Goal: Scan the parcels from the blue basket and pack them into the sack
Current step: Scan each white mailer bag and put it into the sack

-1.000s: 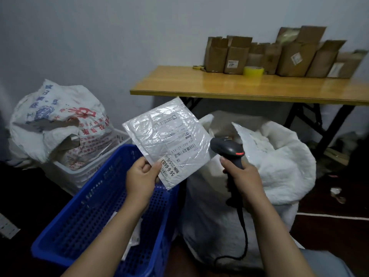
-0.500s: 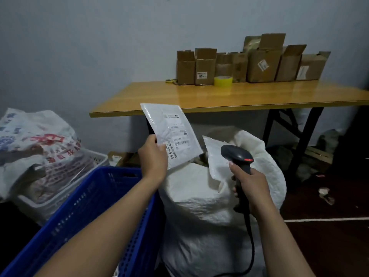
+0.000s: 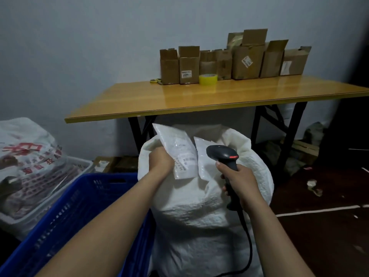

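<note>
Standing nearest, left: blue perforated plastic basket [image 3: 83,200]. My left grip [image 3: 160,162], closed on flat white plastic mailer parcel [image 3: 179,148], holds it at the mouth of white woven sack [image 3: 195,220], presumably to drop. My right grip [image 3: 239,180] clasps black handheld scanner [image 3: 222,153], ready. Beyond: wooden counter [image 3: 179,96].

Light: dim and cool, source out of view; wall [image 3: 79,47] looks grey-blue.
Glare: soft sheen on the desk [image 3: 199,96] top, strongest toward its right end.
Shadows: heavy beneath the desk; floor [image 3: 319,236] at right nearly black.
Blur: parcel [image 3: 179,154] label smeared, print unreadable.
Distortion: wide-angle stretch at the lower corners; right edge darkened.
</note>
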